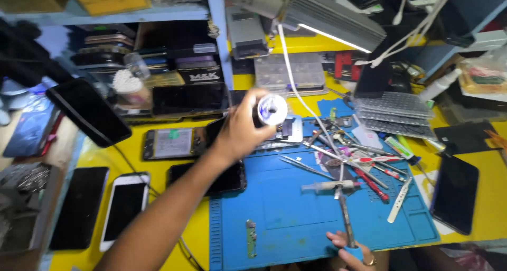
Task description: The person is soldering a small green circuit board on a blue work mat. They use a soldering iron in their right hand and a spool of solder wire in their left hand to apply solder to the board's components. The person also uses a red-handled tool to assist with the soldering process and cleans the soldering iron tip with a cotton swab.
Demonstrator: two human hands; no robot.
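My left hand is raised above the bench and grips a small round spool with a white face and dark centre, its end turned toward me. At the bottom edge my right hand holds a thin metal tool with a blue grip, its shaft pointing up over the blue work mat. A syringe lies on the mat just beyond the tool's tip. A small metal strip rests near the mat's front left.
Tweezers, screwdrivers and small tools lie heaped on the mat's right. Several phones and screens sit on the yellow table at left and right. A lamp hangs overhead; shelves with boxes stand behind.
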